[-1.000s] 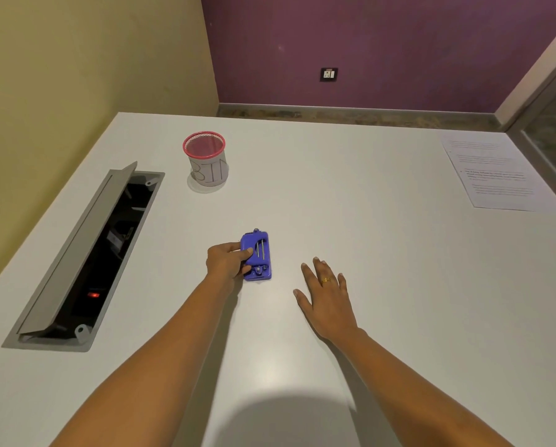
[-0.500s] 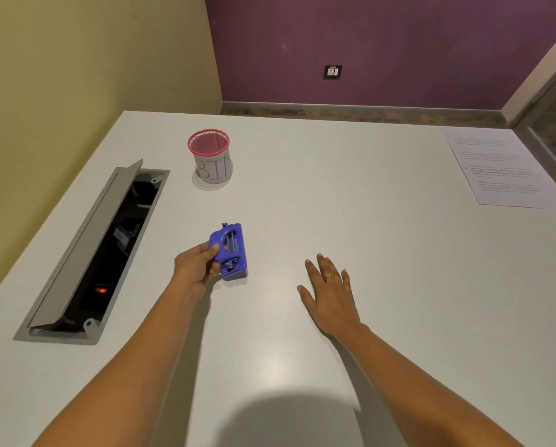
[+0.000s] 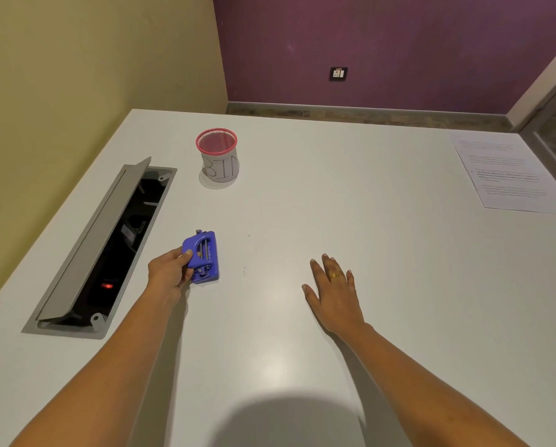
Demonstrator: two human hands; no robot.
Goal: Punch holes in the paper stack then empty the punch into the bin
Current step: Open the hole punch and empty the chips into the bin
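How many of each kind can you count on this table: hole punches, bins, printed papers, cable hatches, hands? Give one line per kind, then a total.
1 hole punch, blue
1 bin, pink-rimmed
1 printed paper
1 cable hatch, open
2 hands: left hand gripping the hole punch, right hand flat and holding nothing
Total: 6

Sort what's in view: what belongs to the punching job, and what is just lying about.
For the job: hole punch, gripped by the left hand; bin; paper at the far right.
Just there: open cable hatch in the table; wall socket.
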